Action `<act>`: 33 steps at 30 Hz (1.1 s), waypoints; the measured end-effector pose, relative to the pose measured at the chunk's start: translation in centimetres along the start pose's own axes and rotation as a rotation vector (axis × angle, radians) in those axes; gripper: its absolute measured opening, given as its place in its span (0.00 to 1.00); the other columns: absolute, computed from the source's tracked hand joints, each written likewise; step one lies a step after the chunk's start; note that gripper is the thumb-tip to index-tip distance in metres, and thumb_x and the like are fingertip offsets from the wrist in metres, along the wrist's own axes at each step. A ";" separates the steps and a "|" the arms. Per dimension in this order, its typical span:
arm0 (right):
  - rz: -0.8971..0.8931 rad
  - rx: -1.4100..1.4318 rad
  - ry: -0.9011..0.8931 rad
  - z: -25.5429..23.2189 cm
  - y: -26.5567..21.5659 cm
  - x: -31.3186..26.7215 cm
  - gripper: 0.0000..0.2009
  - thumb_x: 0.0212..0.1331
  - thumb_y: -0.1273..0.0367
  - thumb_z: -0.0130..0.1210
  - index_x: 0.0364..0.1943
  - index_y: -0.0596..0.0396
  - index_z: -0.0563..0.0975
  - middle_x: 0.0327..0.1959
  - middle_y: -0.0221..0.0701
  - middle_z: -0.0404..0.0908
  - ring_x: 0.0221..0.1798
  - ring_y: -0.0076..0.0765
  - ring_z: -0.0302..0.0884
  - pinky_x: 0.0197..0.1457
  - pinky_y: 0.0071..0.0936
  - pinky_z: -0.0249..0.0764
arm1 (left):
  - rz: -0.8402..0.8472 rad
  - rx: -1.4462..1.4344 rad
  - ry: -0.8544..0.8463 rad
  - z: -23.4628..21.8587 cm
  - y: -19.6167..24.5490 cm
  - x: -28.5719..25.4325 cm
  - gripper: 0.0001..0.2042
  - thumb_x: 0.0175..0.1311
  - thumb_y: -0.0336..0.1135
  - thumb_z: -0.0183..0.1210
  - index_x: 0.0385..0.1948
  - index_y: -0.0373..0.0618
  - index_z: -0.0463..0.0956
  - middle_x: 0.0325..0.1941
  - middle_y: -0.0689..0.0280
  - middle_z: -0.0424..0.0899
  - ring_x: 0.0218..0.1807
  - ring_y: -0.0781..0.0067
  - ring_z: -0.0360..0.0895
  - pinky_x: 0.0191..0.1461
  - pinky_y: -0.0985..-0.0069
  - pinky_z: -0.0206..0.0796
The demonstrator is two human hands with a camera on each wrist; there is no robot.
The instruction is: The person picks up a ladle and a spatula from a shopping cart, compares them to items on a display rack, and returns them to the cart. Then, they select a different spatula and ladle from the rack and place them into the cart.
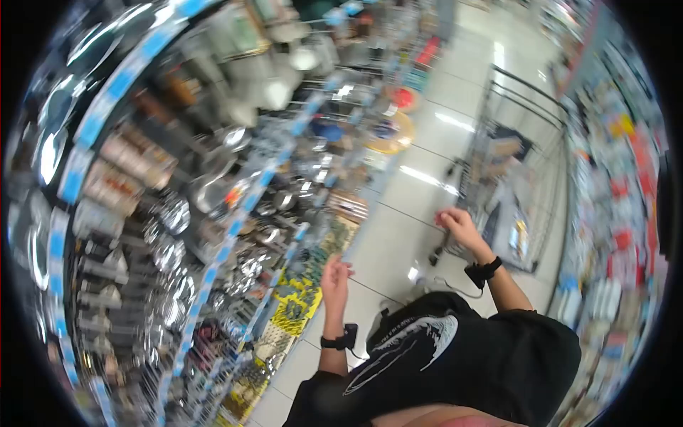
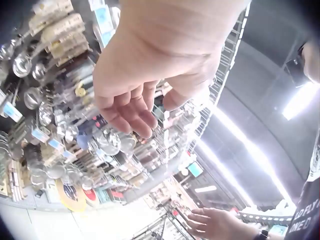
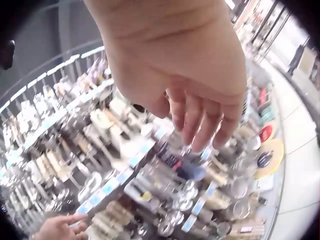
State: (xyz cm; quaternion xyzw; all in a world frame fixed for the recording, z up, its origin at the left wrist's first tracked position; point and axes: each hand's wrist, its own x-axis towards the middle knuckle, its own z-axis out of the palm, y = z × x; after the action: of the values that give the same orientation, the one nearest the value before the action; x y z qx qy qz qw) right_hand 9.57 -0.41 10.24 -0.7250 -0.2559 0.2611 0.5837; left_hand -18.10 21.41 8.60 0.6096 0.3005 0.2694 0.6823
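Note:
My left hand (image 1: 335, 282) is raised beside a store shelf of kitchen utensils, its fingers loosely bent and nothing in them. In the left wrist view, ladles and spoons (image 2: 22, 65) hang behind that hand. My right hand (image 1: 459, 225) is held out over the tiled aisle, near a metal shopping cart (image 1: 535, 265), and holds nothing. From the right wrist view, its relaxed fingers (image 3: 200, 120) hang in front of packaged utensils (image 3: 182, 165). Black straps with small cameras circle both wrists.
The cart carries several bags and packages (image 1: 509, 146). Blue-and-white price strips (image 1: 235, 228) run along the utensil shelves on the left. A round yellow item (image 1: 390, 134) stands low by the aisle. Packed shelves (image 1: 619, 213) line the right side beyond the cart.

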 end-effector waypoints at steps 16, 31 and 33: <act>0.547 0.278 0.486 -26.0 11.2 -13.2 0.13 0.62 0.67 0.48 0.47 0.57 0.74 0.37 0.28 0.79 0.37 0.22 0.77 0.39 0.19 0.72 | -0.242 0.112 -0.744 29.7 -3.8 3.0 0.16 0.68 0.27 0.32 0.48 0.33 0.69 0.31 0.52 0.83 0.31 0.72 0.80 0.40 0.78 0.71; 0.782 0.063 0.222 -18.9 36.3 4.0 0.19 0.51 0.63 0.54 0.40 0.69 0.70 0.22 0.38 0.74 0.17 0.36 0.71 0.20 0.33 0.68 | -0.354 0.397 -0.610 41.7 -8.8 -0.7 0.16 0.66 0.26 0.42 0.54 0.38 0.66 0.52 0.59 0.76 0.42 0.73 0.78 0.46 0.79 0.67; 0.916 0.080 0.116 -19.8 34.3 4.5 0.20 0.50 0.63 0.55 0.39 0.70 0.71 0.28 0.45 0.77 0.27 0.43 0.78 0.24 0.35 0.73 | -0.404 0.408 -0.537 41.0 -8.7 -1.3 0.15 0.67 0.28 0.42 0.54 0.38 0.66 0.51 0.58 0.77 0.42 0.73 0.78 0.47 0.79 0.67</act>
State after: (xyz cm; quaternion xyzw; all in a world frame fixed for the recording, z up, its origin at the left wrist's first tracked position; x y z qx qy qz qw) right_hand 28.52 -17.95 -20.11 -0.7536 0.1342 0.4608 0.4492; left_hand 11.34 -7.98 3.22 0.7102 0.2723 -0.1047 0.6408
